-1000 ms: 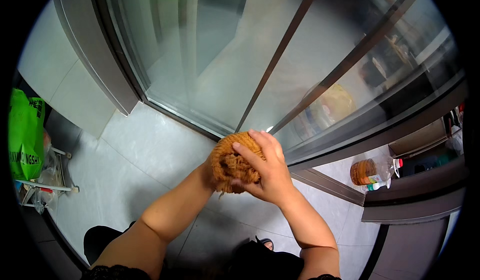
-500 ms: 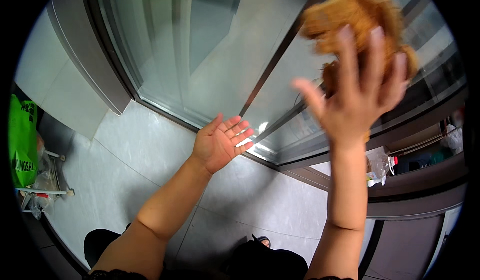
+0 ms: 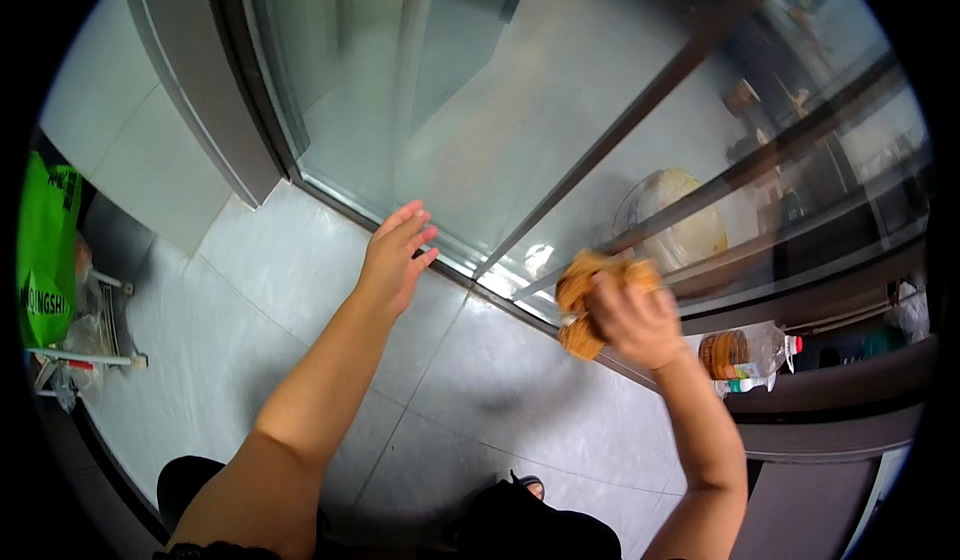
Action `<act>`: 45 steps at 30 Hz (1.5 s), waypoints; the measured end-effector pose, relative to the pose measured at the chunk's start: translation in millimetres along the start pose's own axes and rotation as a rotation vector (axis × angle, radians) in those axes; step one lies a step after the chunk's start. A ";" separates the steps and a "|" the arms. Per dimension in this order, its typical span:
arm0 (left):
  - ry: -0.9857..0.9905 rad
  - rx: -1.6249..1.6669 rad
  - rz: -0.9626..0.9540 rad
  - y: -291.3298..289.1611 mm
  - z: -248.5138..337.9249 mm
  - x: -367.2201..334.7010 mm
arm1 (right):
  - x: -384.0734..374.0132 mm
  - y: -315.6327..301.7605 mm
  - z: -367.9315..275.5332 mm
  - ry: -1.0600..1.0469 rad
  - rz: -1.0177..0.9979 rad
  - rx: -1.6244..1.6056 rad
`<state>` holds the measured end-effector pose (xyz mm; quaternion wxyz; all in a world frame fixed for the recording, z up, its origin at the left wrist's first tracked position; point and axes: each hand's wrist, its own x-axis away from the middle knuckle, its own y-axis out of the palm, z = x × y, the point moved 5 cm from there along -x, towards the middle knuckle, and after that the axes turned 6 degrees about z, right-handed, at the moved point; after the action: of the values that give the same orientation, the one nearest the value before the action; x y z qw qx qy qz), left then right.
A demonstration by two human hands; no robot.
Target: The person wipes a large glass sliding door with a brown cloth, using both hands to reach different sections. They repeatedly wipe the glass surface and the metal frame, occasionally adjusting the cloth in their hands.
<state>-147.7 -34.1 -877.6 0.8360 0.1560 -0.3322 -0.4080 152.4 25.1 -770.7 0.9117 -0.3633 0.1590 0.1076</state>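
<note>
An orange-brown cloth (image 3: 585, 335), bunched up, is under my right hand (image 3: 640, 322) by the low part of the glass sliding door (image 3: 460, 130). The fingers bend over the cloth and are slightly smeared by motion; whether the cloth touches the glass or the frame, I cannot tell. My left hand (image 3: 392, 260) holds nothing. Its fingers are apart and stretched toward the bottom of the glass, over the door's dark lower frame (image 3: 345, 218).
At the far left a green bag (image 3: 48, 250) hangs by a white rack (image 3: 115, 360) with plastic bags. A large plastic bottle (image 3: 745, 352) with a red cap and brown contents lies at the right. Pale grey tiles (image 3: 430, 380) cover the floor. Through the glass shows a round pale container (image 3: 670, 222).
My right hand has come down with the cloth from high on the right of the glass to its lower edge. My left hand has shifted slightly left and turned, palm less visible.
</note>
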 end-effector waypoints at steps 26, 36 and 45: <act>0.035 -0.152 0.136 -70.6 28.7 -10.1 | -135.8 50.2 -48.2 0.150 0.125 -0.017; 0.172 -0.393 -0.155 -16.2 22.4 -28.3 | -64.4 118.4 -131.5 -0.022 -0.367 -0.094; 0.165 -0.402 -0.202 -15.0 13.2 -31.9 | -112.0 96.9 -117.8 0.167 -0.253 0.159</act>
<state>-179.6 -18.1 -889.6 0.8293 0.0516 -0.1577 -0.5336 -6.5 3.0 -871.1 0.9274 -0.3149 0.1950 -0.0512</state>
